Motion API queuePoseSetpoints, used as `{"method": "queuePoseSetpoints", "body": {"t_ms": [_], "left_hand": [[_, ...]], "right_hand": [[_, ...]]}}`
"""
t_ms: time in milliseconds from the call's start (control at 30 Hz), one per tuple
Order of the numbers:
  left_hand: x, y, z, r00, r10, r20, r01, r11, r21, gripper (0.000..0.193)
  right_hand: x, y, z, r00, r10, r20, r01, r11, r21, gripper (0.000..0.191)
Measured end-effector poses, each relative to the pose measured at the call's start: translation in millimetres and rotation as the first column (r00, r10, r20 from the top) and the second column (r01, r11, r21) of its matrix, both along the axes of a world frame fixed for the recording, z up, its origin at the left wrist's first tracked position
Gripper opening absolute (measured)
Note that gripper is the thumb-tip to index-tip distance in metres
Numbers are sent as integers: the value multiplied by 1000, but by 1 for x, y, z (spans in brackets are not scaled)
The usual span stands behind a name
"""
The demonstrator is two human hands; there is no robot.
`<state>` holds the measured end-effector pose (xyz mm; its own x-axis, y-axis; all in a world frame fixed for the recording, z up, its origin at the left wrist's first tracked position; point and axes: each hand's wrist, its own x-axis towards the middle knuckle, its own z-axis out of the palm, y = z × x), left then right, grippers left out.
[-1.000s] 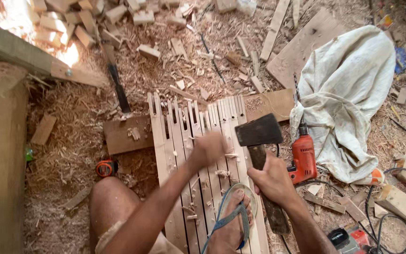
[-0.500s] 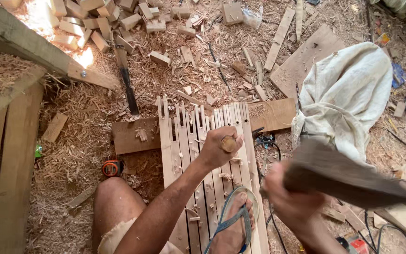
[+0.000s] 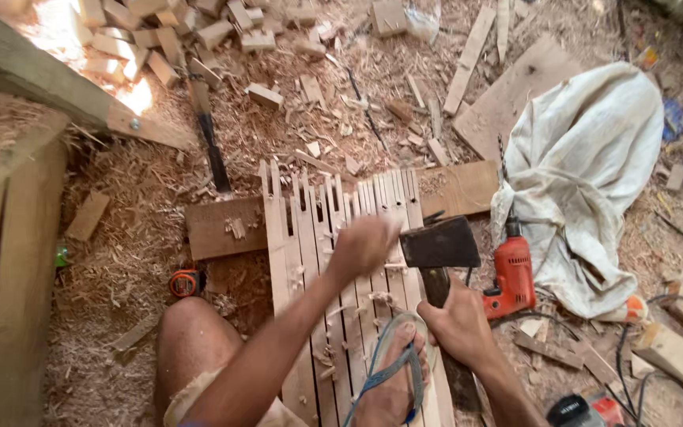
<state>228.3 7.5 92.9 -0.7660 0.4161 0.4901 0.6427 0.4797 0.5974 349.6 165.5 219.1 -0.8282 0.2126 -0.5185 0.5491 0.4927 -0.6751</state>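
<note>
Right now my right hand (image 3: 458, 324) is wrapped tight around the handle of a hatchet (image 3: 439, 245), its dark head just beside my left hand (image 3: 364, 245). That left hand is blurred, resting on the slatted wooden panel (image 3: 318, 261); I cannot tell its grip. An orange drill (image 3: 511, 273) lies right of the hatchet.

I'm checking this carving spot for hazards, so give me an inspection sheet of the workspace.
Surface: slatted wooden panel on a shavings-covered floor, pinned by a sandalled foot.
Job's things: hatchet over the slats.
Clutter: offcuts, white cloth, tape measure.
Grippers: right hand grips the hatchet handle; left hand blurred, on the slats beside the blade.
Cables: black cord near the orange drill.
Surroundings: wooden beams at left.
</note>
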Motion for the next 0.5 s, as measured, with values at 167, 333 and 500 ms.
{"method": "queuePoseSetpoints", "body": {"t_ms": [167, 333, 500], "left_hand": [[86, -21, -32, 931, -363, -37, 358, 892, 276, 38], [41, -12, -7, 951, -242, 193, 159, 918, 364, 37], [55, -17, 8, 946, -303, 118, 242, 897, 369, 29]], "right_hand": [[9, 25, -25, 1000, -30, 1, 30, 999, -25, 21], [31, 44, -29, 981, -166, -99, 166, 986, -6, 26], [65, 42, -43, 901, 106, -421, 111, 882, 459, 21]]}}
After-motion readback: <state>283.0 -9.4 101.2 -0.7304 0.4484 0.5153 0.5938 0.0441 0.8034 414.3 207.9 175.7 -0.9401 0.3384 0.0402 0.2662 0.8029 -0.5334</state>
